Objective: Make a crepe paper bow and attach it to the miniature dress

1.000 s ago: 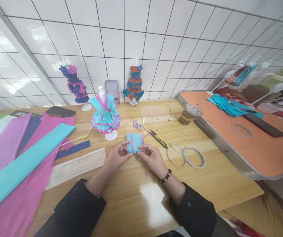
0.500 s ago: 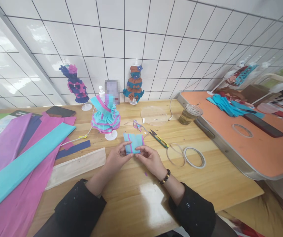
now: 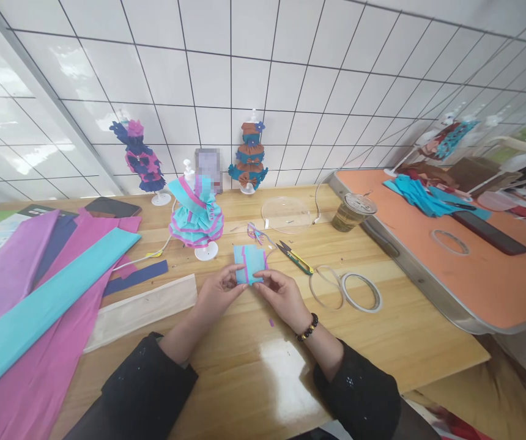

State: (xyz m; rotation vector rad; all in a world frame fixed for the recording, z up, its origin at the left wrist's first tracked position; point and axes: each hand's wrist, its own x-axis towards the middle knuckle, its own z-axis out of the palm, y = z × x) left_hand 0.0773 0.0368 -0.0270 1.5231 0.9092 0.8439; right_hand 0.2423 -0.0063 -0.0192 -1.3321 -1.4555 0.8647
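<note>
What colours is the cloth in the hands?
The cloth is turquoise with pinkish-purple stripes, seen best in the head view.

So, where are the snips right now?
In the head view, the snips lie right of centre on the table, just beyond the right hand, beside the turquoise cloth.

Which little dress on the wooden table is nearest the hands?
The turquoise dress with pink trim, just beyond the left hand. The pink-navy dress and brown-teal dress stand farther back.
</note>
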